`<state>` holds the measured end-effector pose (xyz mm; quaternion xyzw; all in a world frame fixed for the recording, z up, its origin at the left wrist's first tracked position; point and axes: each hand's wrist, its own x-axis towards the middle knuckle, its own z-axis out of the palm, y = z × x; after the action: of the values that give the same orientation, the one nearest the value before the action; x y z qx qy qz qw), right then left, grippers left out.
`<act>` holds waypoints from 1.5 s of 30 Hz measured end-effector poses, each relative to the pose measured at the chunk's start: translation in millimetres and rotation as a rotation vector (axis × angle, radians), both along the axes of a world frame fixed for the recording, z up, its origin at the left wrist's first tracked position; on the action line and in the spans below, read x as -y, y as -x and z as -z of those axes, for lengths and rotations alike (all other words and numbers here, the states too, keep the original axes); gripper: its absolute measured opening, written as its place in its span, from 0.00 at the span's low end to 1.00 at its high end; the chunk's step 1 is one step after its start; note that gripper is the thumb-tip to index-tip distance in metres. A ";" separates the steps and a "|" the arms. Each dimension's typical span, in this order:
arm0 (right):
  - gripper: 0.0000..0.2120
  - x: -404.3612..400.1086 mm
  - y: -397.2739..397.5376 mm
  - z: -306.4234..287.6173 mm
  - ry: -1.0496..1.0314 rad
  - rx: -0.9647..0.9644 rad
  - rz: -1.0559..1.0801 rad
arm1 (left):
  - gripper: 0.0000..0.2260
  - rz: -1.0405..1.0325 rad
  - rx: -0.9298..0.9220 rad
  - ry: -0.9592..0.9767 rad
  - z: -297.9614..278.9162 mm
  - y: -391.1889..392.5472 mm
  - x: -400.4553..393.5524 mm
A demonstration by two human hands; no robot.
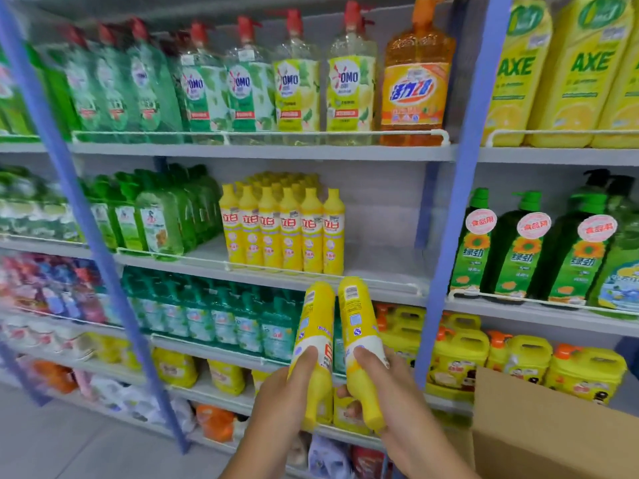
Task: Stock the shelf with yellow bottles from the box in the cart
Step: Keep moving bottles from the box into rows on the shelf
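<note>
Each hand carries one yellow bottle, base toward the shelf: the left hand (290,385) has its grip closed round the left bottle (313,340), the right hand (383,392) round the right bottle (361,340). Both hang just below the front rail (380,283) of the middle shelf, right of the stocked yellow row (283,229). Risks — a base could catch the rail, or nudge the row's end bottle over; the held bottles nearly touch, so one may jostle the other.
</note>
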<state>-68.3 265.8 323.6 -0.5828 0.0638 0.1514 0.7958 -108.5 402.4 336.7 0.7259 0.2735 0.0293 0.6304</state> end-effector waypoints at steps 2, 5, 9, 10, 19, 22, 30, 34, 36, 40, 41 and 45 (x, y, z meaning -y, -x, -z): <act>0.19 -24.9 -10.5 -2.6 -0.010 0.022 0.009 | 0.28 -0.001 0.002 -0.007 -1.9 -13.4 -25.0; 0.17 -48.3 -28.5 -2.5 0.015 0.029 0.044 | 0.23 -0.002 -0.001 0.017 -5.0 -35.6 -51.5; 0.16 -66.2 -68.5 6.1 0.093 0.027 0.101 | 0.19 0.001 0.011 0.012 -10.3 -71.4 -69.2; 0.15 -68.9 -79.6 8.8 0.111 0.034 0.104 | 0.19 0.015 0.009 0.008 -10.4 -80.9 -71.8; 0.15 -86.5 -141.6 13.9 0.120 0.023 0.104 | 0.21 0.046 -0.078 -0.054 -5.7 -151.0 -88.9; 0.16 -90.3 -152.5 13.8 0.141 0.019 0.107 | 0.24 0.082 -0.127 -0.044 -6.3 -165.3 -95.2; 0.18 -114.8 -167.4 16.4 0.183 0.022 0.179 | 0.22 0.166 -0.116 -0.102 2.0 -195.9 -123.5; 0.18 -122.7 -168.8 16.6 0.195 0.020 0.213 | 0.24 0.231 -0.147 -0.121 6.0 -203.0 -133.6; 0.18 -127.1 -169.7 15.0 0.194 0.021 0.228 | 0.22 0.247 -0.133 -0.136 8.3 -207.9 -140.3; 0.18 -135.2 -174.3 18.4 0.199 0.013 0.275 | 0.21 0.283 -0.113 -0.108 5.9 -213.9 -150.8; 0.17 -137.4 -175.3 19.6 0.205 0.009 0.286 | 0.20 0.303 -0.109 -0.107 6.5 -215.1 -152.9; 0.16 -144.8 -178.6 17.1 0.215 0.007 0.315 | 0.21 0.364 -0.083 -0.079 7.9 -224.8 -161.2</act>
<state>110.3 410.5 306.5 -0.6478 0.1674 0.0151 0.7431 116.3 563.6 328.8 0.7881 0.1619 -0.1045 0.5846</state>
